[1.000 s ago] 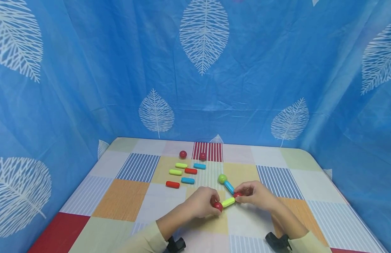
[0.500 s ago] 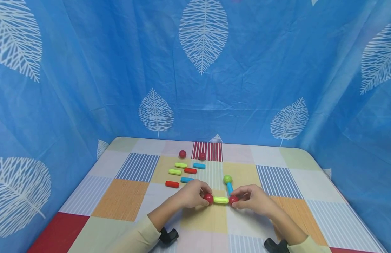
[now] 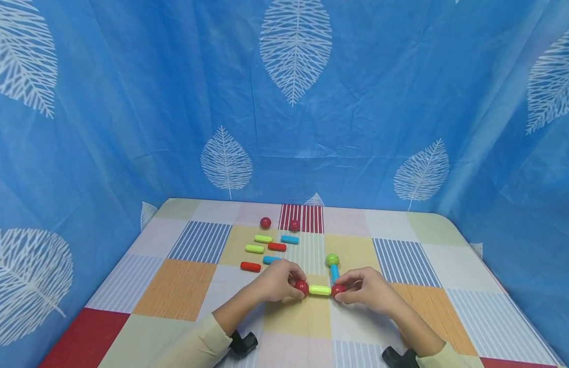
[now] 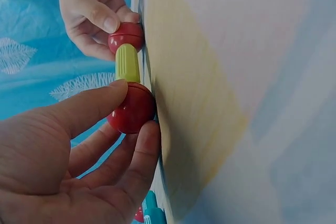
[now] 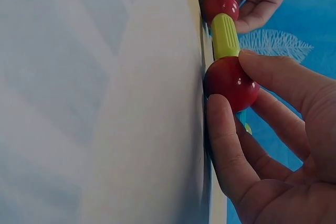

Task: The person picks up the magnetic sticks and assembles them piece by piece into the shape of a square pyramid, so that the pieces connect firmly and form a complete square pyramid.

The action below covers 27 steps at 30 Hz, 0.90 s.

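Observation:
My left hand (image 3: 279,282) pinches a red ball (image 4: 132,109) between thumb and fingers, low over the cloth. A yellow-green rod (image 3: 319,290) runs from it to a second red ball (image 5: 231,83), which my right hand (image 3: 368,290) pinches. From that right-hand ball a blue rod (image 3: 334,273) leads away toward the back, with a green ball (image 3: 332,260) at its far end. Together these pieces form an L shape at the table. My right fingers partly cover the joint between the blue rod and the red ball.
On the patchwork cloth (image 3: 165,291), left of the joined pieces, lie loose red (image 3: 250,267), blue (image 3: 290,239) and yellow-green rods (image 3: 254,249). Two red balls (image 3: 265,223) sit behind them. One blue rod (image 3: 270,260) is partly behind my left hand. Blue curtains surround the table.
The yellow-green rod has swung from slanting to level across the view, my left hand moving left and away. The blue rod now points nearly straight back. Little differs over the last half second.

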### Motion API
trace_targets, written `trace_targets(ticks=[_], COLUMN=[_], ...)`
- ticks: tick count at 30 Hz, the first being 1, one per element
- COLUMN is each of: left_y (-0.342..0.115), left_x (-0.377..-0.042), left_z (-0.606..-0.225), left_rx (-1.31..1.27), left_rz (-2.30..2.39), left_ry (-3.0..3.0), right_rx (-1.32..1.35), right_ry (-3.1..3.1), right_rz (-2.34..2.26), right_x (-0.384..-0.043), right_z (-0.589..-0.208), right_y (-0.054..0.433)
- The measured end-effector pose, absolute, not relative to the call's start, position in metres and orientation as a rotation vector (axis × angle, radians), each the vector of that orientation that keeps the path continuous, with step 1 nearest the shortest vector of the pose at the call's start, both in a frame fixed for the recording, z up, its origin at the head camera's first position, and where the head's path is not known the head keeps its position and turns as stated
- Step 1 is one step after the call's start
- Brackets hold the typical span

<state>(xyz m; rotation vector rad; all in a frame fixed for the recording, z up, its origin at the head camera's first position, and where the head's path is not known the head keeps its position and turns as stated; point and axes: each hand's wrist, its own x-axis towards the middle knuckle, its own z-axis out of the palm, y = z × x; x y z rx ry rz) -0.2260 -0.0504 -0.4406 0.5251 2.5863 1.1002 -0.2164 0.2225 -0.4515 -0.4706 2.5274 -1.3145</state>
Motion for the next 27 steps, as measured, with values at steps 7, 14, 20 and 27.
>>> trace_targets(ticks=[7,14,20,27], left_y=[-0.051,-0.058,-0.080,-0.111], left_x=[-0.226,-0.226,-0.233,-0.240], left_z=[-0.439,-0.440,-0.440,-0.439], left_rx=[0.498,0.515,0.589,0.596], left_rz=[1.120,1.124,1.122,1.154], left_ry=[2.562,2.560,2.622,2.735], right_rx=[-0.468,-0.397,-0.366,-0.409], right_ry=[2.531,2.410,2.444,2.584], right_rz=[-1.311,-1.396,-1.443,-1.409], right_x=[-0.217,-0.221,-0.232,-0.247], right_z=[-0.451,-0.449,-0.448,-0.446], right_y=[0.222,0.225,0.229,0.229])
